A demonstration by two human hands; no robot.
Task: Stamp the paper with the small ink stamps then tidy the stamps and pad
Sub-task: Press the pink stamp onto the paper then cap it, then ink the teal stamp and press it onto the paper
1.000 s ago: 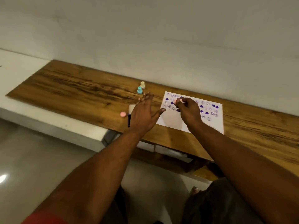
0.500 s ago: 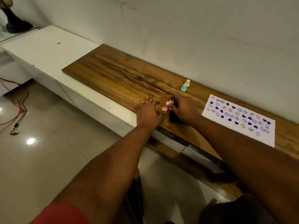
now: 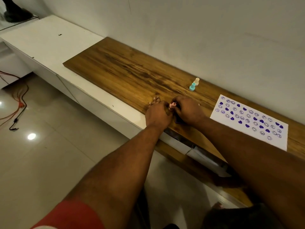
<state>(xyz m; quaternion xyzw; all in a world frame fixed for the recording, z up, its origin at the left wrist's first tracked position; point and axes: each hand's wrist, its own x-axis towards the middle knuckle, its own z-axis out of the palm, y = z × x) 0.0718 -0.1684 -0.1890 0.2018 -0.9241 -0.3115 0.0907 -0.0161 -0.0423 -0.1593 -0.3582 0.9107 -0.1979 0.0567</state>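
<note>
My two hands meet near the front edge of the wooden top. My right hand pinches a small pink stamp. The thumb side of my left hand closes on the same stamp from the left, with its other fingers resting on the wood. A dark ink pad lies mostly hidden under my right hand. A teal stamp and a cream stamp stand upright together further back. The white paper, covered with purple hearts and smiley prints, lies to the right.
The wall runs close behind the wooden top. A white counter extends to the left. Below lie a tiled floor and red and black cables at the far left. An open shelf with papers sits under the top.
My right hand left the paper and carried the pink stamp left to the ink pad. My left hand closed in on the stamp. The view swung left.
</note>
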